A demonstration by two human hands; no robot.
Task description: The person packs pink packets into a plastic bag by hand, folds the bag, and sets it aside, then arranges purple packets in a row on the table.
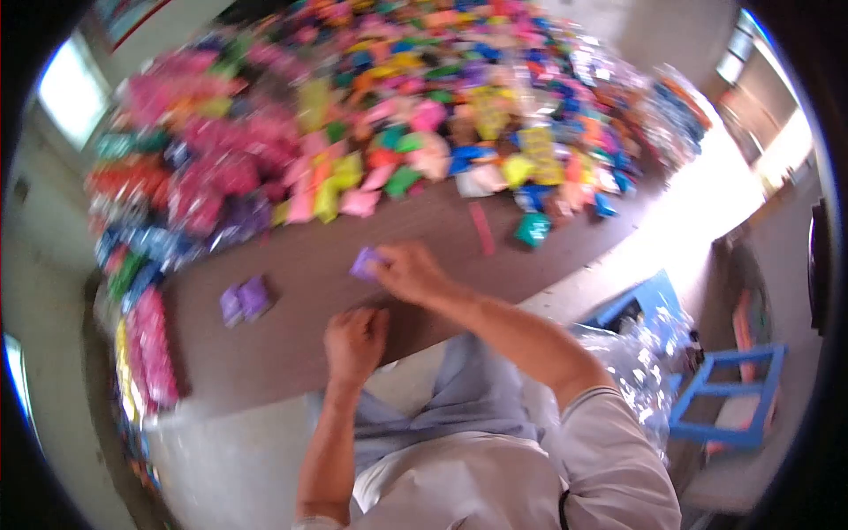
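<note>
My right hand (408, 272) is closed on a small purple packet (364, 263) above the brown table. Close to the table's front edge is my left hand (356, 340), its fingers curled in; whatever it may hold is hidden. To the left, a pair of purple packets (245, 300) lies side by side on the tabletop. A thin pink strip (481, 228) lies beyond my right hand, with a green packet (533, 230) to its right.
A large heap of colourful packets (424, 115) covers the far part of the table (291, 344). Bagged pink bundles (152, 349) stand at the left edge. Clear plastic (632, 371) and a blue frame (720, 433) are at the right, below the table.
</note>
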